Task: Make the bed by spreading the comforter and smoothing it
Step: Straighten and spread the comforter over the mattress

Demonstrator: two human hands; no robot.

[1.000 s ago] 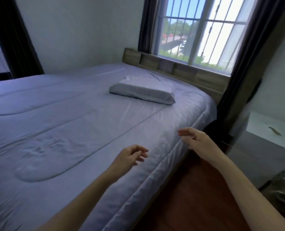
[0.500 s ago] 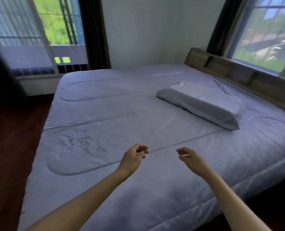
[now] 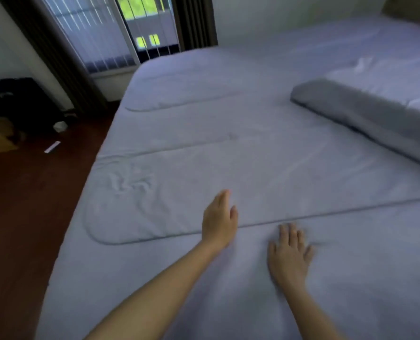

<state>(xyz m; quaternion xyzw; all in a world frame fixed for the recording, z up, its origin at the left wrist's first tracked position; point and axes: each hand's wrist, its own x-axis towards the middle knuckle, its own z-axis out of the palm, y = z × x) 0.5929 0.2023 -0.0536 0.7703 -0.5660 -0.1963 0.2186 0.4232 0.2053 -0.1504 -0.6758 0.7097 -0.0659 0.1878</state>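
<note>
Both hands lie open on the comforter (image 3: 228,153), holding nothing. Left hand (image 3: 218,218) sits with fingers extended and close together, straddling the stitched seam (image 3: 326,213) that runs across the near part of the bed; the hand looks slightly tilted onto its outer edge, though blur prevents certainty. Right hand (image 3: 290,253) rests palm down with fingers spread wide, just on the near side of that seam, and a small pucker of fabric shows beside its little finger. Flat, open palms suit the smoothing step: a broad contact area presses the filling level and pushes slack outward without bunching the cloth. Spreading appears largely complete, since the comforter covers the whole visible mattress top and drapes over the near-left edge toward the wooden floor (image 3: 20,217). One creased patch (image 3: 130,184) remains, well to the left of the left hand, and probably requires the next pass. Count: two hands, one comforter, one pillow (image 3: 366,114) lying on top at the right, well apart from both hands. Beyond the bed, dark bags (image 3: 20,104) stand on the floor near the curtain (image 3: 56,52), clear of the work area.
</note>
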